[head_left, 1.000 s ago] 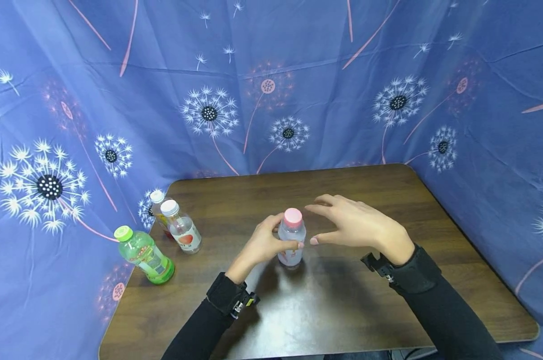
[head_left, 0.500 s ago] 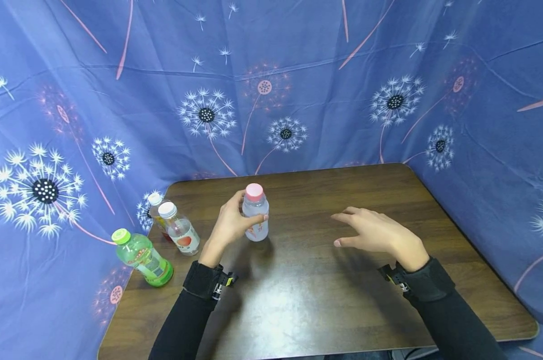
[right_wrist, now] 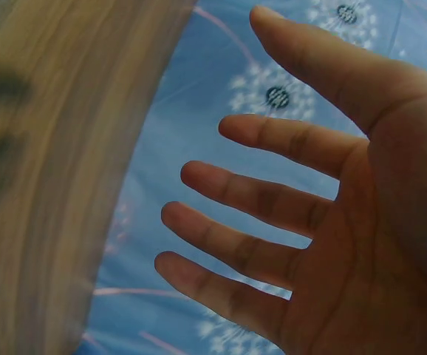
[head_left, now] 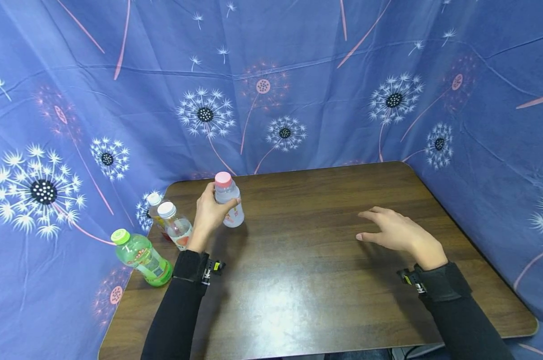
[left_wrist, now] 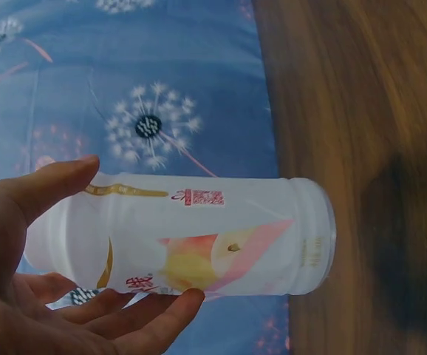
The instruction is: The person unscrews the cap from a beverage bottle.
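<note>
My left hand (head_left: 210, 209) grips a pink-capped bottle (head_left: 232, 212) around its upper part, thumb on the near side and fingers behind. In the left wrist view the bottle (left_wrist: 221, 244) shows a white label with a peach-like fruit picture, and its base appears raised off the tabletop. My right hand (head_left: 395, 229) hovers over the right part of the table, holding nothing. The right wrist view shows its fingers (right_wrist: 258, 200) spread and nearly straight, with the palm bare.
Left of the left hand stand a green bottle (head_left: 143, 257) with a lime cap and a white-capped clear bottle (head_left: 178, 229). Another white-capped bottle (head_left: 155, 202) is partly hidden behind. The brown wooden table (head_left: 298, 280) meets a blue dandelion-print cloth (head_left: 325, 75).
The left hand has carried the pink-capped bottle from the table's middle to the left and farther back. The right hand has drawn away to the right.
</note>
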The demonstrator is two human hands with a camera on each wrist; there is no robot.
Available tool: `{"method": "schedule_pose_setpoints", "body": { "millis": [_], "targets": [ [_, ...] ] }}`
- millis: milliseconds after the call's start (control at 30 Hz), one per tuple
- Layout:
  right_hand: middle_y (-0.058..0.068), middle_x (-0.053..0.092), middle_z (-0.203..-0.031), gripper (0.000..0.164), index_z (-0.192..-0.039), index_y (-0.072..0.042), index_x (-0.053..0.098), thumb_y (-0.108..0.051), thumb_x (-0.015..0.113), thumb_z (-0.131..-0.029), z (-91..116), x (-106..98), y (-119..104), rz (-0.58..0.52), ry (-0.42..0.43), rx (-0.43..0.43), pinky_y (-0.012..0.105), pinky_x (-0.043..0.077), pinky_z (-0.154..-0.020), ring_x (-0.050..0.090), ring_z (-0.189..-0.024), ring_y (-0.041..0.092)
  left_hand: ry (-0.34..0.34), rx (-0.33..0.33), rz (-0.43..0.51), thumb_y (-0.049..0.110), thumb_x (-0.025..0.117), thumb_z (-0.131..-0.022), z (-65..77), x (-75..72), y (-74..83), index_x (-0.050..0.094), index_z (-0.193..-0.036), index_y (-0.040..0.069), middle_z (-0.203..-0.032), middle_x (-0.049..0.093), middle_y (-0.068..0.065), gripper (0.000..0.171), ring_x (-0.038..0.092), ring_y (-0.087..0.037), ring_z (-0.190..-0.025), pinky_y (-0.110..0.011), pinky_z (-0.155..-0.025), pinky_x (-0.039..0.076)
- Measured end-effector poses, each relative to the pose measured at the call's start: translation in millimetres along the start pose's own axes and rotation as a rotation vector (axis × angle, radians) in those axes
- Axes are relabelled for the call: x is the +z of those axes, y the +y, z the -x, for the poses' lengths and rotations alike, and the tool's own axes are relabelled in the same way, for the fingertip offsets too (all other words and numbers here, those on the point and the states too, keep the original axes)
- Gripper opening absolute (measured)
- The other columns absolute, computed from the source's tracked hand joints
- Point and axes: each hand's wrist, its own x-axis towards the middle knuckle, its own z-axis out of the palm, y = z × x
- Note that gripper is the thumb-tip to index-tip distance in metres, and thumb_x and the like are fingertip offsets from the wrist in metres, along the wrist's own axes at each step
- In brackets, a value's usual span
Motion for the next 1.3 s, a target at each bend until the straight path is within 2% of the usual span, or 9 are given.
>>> {"method": "schedule_pose_setpoints", "body": {
  "millis": [200, 300, 400, 567, 833, 967, 1067, 1300],
  "targets": [
    [0.028, 0.050, -0.146, 0.070, -0.146, -0.010, 0.053, -0.054, 0.066, -0.093, 7, 7, 21, -0.032, -0.010, 0.036, 0.072, 0.045, -0.093, 0.049, -0.131, 0.053, 0.101, -0.037, 0.006, 0.032, 0.081, -0.085, -11.8, -1.6, -14.6, 0.049, -0.139, 0.006, -0.132, 0.063, -0.019, 0.069, 0.060, -0.040, -0.122, -0.056, -0.103, 0.049],
    [0.031, 0.048, -0.147, 0.074, -0.146, -0.007, 0.052, -0.058, 0.065, -0.093, 13, 10, 29, -0.052, -0.019, 0.052, 0.073, 0.044, -0.094, 0.047, -0.132, 0.055, 0.160, -0.052, 0.007, 0.030, 0.081, -0.085, -18.0, -2.5, -19.7, 0.049, -0.138, 0.004, -0.129, 0.064, -0.021, 0.068, 0.061, -0.041, -0.121, -0.056, -0.103, 0.048],
    [0.033, 0.046, -0.148, 0.079, -0.146, -0.006, 0.051, -0.062, 0.063, -0.092, 19, 12, 37, -0.068, -0.024, 0.064, 0.073, 0.043, -0.096, 0.045, -0.133, 0.056, 0.192, -0.076, 0.012, 0.029, 0.081, -0.085, -24.4, -3.5, -23.2, 0.049, -0.138, 0.003, -0.128, 0.064, -0.022, 0.068, 0.061, -0.042, -0.120, -0.056, -0.103, 0.049],
    [0.036, 0.043, -0.149, 0.082, -0.147, -0.005, 0.050, -0.065, 0.061, -0.092, 27, 16, 46, -0.088, -0.024, 0.082, 0.075, 0.040, -0.097, 0.040, -0.134, 0.060, 0.216, -0.137, 0.061, 0.028, 0.079, -0.087, -34.0, -12.0, -28.9, 0.045, -0.141, 0.003, -0.134, 0.060, -0.023, 0.068, 0.059, -0.042, -0.124, -0.057, -0.104, 0.048],
    [0.036, 0.046, -0.147, 0.081, -0.145, -0.004, 0.052, -0.064, 0.062, -0.092, 35, 20, 50, -0.102, 0.005, 0.081, 0.074, 0.040, -0.099, 0.041, -0.134, 0.059, 0.275, -0.210, 0.100, 0.023, 0.077, -0.088, -47.6, -22.6, -35.6, 0.043, -0.142, 0.001, -0.137, 0.057, -0.024, 0.068, 0.054, -0.042, -0.131, -0.054, -0.111, 0.043],
    [0.036, 0.045, -0.148, 0.081, -0.145, -0.004, 0.052, -0.063, 0.062, -0.092, 35, 21, 51, -0.113, -0.004, 0.090, 0.076, 0.036, -0.101, 0.036, -0.137, 0.061, 0.284, -0.227, 0.107, 0.021, 0.078, -0.087, -52.5, -21.1, -43.1, 0.042, -0.142, 0.001, -0.137, 0.057, -0.024, 0.068, 0.052, -0.042, -0.132, -0.054, -0.113, 0.042],
    [0.036, 0.045, -0.148, 0.081, -0.145, -0.004, 0.051, -0.063, 0.062, -0.092, 35, 21, 52, -0.126, -0.005, 0.085, 0.076, 0.036, -0.102, 0.035, -0.137, 0.061, 0.283, -0.243, 0.078, 0.020, 0.077, -0.087, -55.6, -18.3, -49.1, 0.041, -0.142, -0.001, -0.138, 0.056, -0.026, 0.069, 0.051, -0.044, -0.133, -0.054, -0.114, 0.040],
    [0.037, 0.047, -0.146, 0.080, -0.145, -0.003, 0.052, -0.063, 0.063, -0.092, 37, 25, 53, -0.121, 0.002, 0.085, 0.074, 0.040, -0.099, 0.042, -0.133, 0.060, 0.270, -0.294, 0.041, 0.019, 0.077, -0.086, -61.5, -11.1, -60.1, 0.041, -0.141, -0.003, -0.138, 0.055, -0.029, 0.070, 0.049, -0.046, -0.134, -0.054, -0.115, 0.039]
  ]
}}
